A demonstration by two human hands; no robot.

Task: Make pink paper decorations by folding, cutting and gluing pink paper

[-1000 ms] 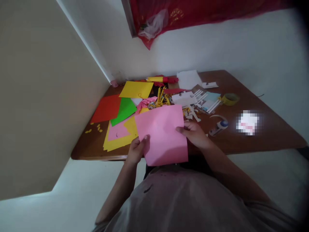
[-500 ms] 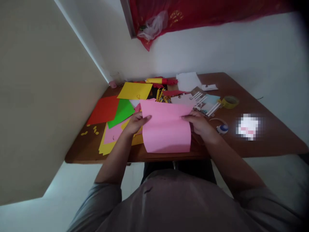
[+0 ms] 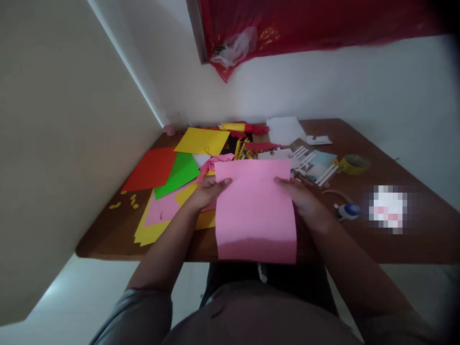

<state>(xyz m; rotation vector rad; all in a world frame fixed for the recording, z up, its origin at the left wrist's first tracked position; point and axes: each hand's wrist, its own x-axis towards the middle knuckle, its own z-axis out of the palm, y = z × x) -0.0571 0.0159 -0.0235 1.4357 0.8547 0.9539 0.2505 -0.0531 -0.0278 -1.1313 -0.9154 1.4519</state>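
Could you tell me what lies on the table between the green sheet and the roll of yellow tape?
In the head view, between the green sheet and the yellow tape roll lie a pink folded paper piece, yellow and red paper scraps and white strips.

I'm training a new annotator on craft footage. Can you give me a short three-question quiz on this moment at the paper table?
1. True or false: both hands hold the pink sheet.
2. Which sheet lies nearest the left wall: A) green sheet, B) red sheet, C) yellow sheet?
3. What lies on the table just right of the right hand?

Key
1. True: the left hand and right hand grip its side edges.
2. B.
3. A small blue and white dispenser, probably glue or correction tape.
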